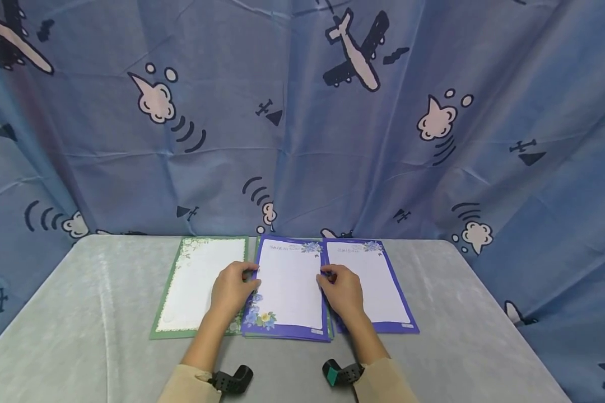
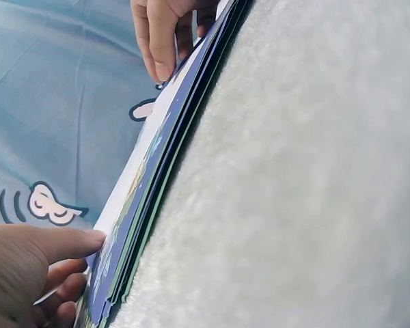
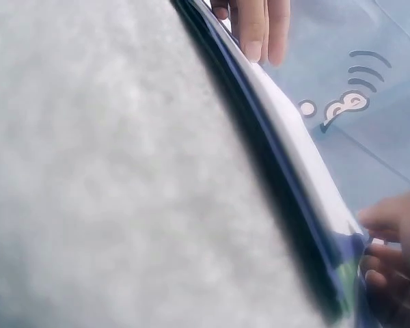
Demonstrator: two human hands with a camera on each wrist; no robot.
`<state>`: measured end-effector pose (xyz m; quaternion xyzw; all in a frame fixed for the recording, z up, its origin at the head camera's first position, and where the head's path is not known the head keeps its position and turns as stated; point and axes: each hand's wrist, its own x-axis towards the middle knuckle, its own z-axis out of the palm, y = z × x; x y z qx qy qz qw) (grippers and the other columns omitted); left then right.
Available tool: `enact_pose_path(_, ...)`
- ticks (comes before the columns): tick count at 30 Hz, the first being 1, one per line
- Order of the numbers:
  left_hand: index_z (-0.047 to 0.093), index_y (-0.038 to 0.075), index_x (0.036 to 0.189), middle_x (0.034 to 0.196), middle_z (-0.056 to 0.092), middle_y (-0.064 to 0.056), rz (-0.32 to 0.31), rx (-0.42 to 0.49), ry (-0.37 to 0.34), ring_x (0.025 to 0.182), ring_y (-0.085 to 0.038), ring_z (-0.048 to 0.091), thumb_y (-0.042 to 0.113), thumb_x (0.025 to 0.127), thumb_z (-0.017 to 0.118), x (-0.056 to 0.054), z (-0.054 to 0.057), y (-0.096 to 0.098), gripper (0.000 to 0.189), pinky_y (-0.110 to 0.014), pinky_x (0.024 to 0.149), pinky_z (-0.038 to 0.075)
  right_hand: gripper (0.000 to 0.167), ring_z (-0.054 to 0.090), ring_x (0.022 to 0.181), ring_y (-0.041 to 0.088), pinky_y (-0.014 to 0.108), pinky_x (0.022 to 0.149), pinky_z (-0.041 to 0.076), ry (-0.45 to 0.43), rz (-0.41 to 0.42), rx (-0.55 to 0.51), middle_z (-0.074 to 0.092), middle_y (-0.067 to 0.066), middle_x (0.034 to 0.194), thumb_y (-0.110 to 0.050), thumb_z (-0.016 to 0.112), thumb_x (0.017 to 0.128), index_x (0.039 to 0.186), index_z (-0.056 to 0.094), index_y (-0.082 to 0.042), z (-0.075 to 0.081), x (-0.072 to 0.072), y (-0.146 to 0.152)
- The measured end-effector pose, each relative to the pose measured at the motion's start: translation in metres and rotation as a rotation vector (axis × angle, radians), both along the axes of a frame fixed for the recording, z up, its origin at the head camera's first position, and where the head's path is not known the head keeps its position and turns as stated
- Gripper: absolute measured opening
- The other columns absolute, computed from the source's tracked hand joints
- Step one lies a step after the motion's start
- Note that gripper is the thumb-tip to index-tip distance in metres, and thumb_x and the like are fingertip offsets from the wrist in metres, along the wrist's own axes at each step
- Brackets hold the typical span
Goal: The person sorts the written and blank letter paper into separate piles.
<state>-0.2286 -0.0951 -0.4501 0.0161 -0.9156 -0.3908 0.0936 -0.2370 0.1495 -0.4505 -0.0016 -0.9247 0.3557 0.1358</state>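
Note:
In the middle lies a stack of bordered paper sheets point(image 1: 289, 291), topped by a purple-edged sheet with blue flowers; green edges show beneath it. My left hand point(image 1: 232, 290) pinches the left edge, thumb on top and fingers curled at the side. On the opposite edge my right hand point(image 1: 343, 292) pinches with thumb and fingers. From the left wrist view, several purple and green layers point(image 2: 157, 178) appear slightly fanned along the near edge. The right wrist view shows the same near edge, blurred, slightly above the table.
A green-bordered sheet point(image 1: 196, 285) lies on the left, partly under my left hand. To the right lies another purple-bordered sheet point(image 1: 380, 285), partly covered by the stack. The pale table point(image 1: 459, 347) meets a blue patterned curtain point(image 1: 302, 140) at its back edge.

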Motion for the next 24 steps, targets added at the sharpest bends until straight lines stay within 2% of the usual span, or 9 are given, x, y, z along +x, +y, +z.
enact_pose_path(4, 0.078, 0.011, 0.111, 0.100, 0.072, -0.008, 0.006, 0.009, 0.002, 0.084, -0.018, 0.060, 0.012, 0.081, 0.082, 0.0005, -0.0002, 0.0001, 0.030, -0.037, 0.074, 0.050, 0.021, 0.065, 0.082, 0.021, 0.036, 0.072, 0.050, 0.034, 0.000, -0.012, 0.074, 0.011, 0.095, -0.011, 0.078, 0.084, 0.104, 0.079, -0.007, -0.0003, 0.0004, -0.0006)
enact_pose_path(8, 0.078, 0.011, 0.111, 0.102, 0.073, -0.008, 0.007, 0.011, 0.003, 0.086, -0.018, 0.061, 0.012, 0.081, 0.082, 0.0002, -0.0012, 0.0003, 0.030, -0.038, 0.075, 0.051, 0.020, 0.066, 0.083, 0.021, 0.036, 0.073, 0.052, 0.056, 0.000, -0.038, 0.075, 0.010, 0.097, -0.005, 0.079, 0.081, 0.101, 0.079, -0.008, 0.0000, 0.0001, -0.0008)
enact_pose_path(14, 0.078, 0.012, 0.111, 0.102, 0.073, -0.008, 0.009, 0.009, 0.002, 0.088, -0.019, 0.064, 0.013, 0.081, 0.083, -0.0009, -0.0008, 0.0007, 0.030, -0.040, 0.077, 0.053, 0.019, 0.064, 0.077, 0.016, 0.028, 0.070, 0.049, 0.036, 0.033, -0.086, 0.076, 0.008, 0.088, -0.005, 0.078, 0.083, 0.102, 0.080, -0.008, 0.0008, -0.0019, -0.0007)
enact_pose_path(17, 0.078, 0.011, 0.110, 0.102, 0.074, -0.008, 0.010, 0.010, 0.000, 0.089, -0.020, 0.064, 0.013, 0.081, 0.083, -0.0007, -0.0007, 0.0008, 0.030, -0.041, 0.078, 0.053, 0.019, 0.064, 0.077, 0.016, 0.026, 0.070, 0.050, 0.025, 0.054, -0.118, 0.077, 0.009, 0.091, -0.005, 0.077, 0.084, 0.103, 0.080, -0.007, 0.0007, -0.0021, 0.0001)
enact_pose_path(21, 0.078, 0.011, 0.110, 0.104, 0.074, -0.009, 0.010, 0.017, -0.002, 0.089, -0.020, 0.064, 0.013, 0.081, 0.083, -0.0007, -0.0014, 0.0004, 0.030, -0.041, 0.079, 0.053, 0.019, 0.067, 0.076, 0.014, 0.021, 0.068, 0.051, 0.016, 0.077, -0.189, 0.078, 0.011, 0.098, -0.004, 0.077, 0.085, 0.103, 0.080, -0.008, -0.0002, -0.0041, 0.0032)
enact_pose_path(24, 0.078, 0.011, 0.110, 0.105, 0.074, -0.009, 0.010, 0.022, -0.006, 0.090, -0.021, 0.065, 0.013, 0.081, 0.082, -0.0007, -0.0015, 0.0000, 0.029, -0.042, 0.080, 0.053, 0.019, 0.067, 0.074, 0.010, 0.018, 0.064, 0.050, -0.027, 0.084, -0.298, 0.077, 0.013, 0.106, -0.004, 0.076, 0.086, 0.105, 0.080, -0.008, 0.0006, -0.0061, 0.0057)
